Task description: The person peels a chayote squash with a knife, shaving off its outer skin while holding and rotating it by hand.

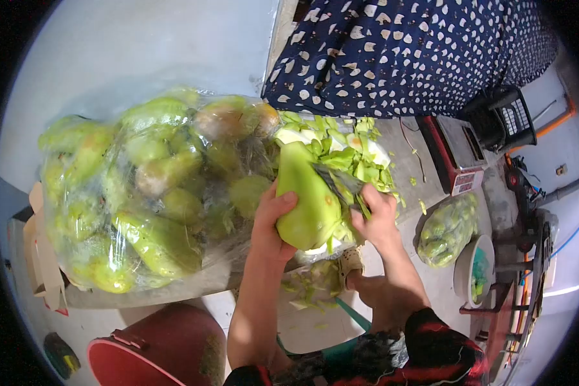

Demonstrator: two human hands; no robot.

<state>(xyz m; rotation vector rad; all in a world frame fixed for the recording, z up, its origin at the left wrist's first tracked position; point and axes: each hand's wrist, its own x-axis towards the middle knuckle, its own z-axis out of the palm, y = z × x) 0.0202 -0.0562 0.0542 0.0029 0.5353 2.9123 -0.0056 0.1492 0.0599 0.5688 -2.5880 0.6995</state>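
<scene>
A large green fruit, broad at its lower end, is gripped around its left side by my left hand. My right hand is closed on a dark-bladed knife, whose blade lies against the fruit's right side. Behind and to the right of the fruit, green peelings are heaped on the counter with some pale pieces among them. Clear plastic bags full of green fruits, some with brownish patches, stand to the left of my left hand.
A red bucket stands at the lower left. At the right are a red scale, a bag of green produce, a white basin and a black crate. A dark patterned cloth hangs behind the counter.
</scene>
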